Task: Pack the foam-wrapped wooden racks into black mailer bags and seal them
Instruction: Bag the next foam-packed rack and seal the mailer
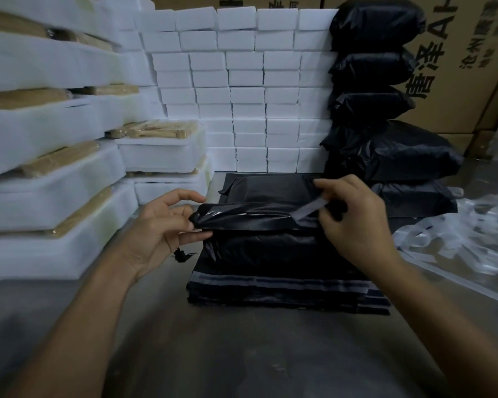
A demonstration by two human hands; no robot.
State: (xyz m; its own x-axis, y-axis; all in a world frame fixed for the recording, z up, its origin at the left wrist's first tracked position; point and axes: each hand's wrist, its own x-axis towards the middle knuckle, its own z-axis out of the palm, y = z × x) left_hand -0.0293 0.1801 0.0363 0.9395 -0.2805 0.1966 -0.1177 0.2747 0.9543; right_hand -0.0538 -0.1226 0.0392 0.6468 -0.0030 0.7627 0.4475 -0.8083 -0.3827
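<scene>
A filled black mailer bag lies on a stack of flat empty mailer bags in front of me. My left hand pinches the left corner of the bag's raised flap. My right hand pinches a pale adhesive liner strip that stands partly peeled off the flap's right end. Foam-wrapped wooden racks are stacked at the left, wood showing at their open ends.
A wall of white foam blocks stands behind the work spot. Sealed black bags pile up at the right, in front of cardboard cartons. Peeled clear liner strips litter the surface at the right.
</scene>
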